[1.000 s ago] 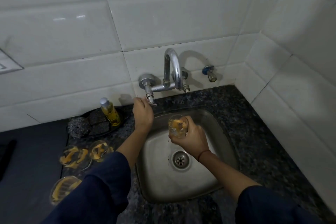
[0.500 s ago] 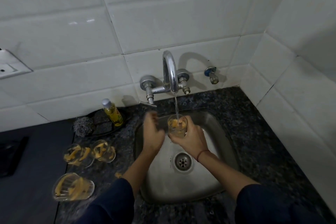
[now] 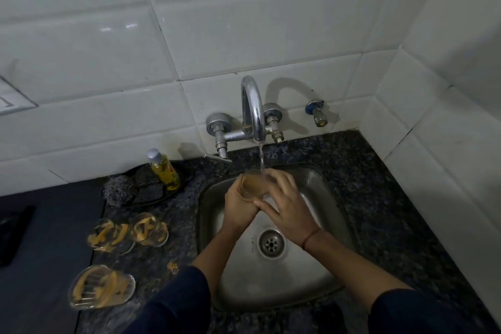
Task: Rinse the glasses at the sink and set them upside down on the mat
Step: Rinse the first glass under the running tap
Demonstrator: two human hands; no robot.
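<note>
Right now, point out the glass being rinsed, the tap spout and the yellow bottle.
glass [image 3: 252,185], head view, its brownish inside
tap spout [image 3: 257,116], head view, curved neck
yellow bottle [image 3: 166,174], head view, its body

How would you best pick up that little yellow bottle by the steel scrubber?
Wrap fingers round the middle of the yellow bottle, below its grey cap, coming from the sink side. It stands upright with slim, round sides. The steel scrubber crowds its left, and the tiled wall sits close behind.
</note>
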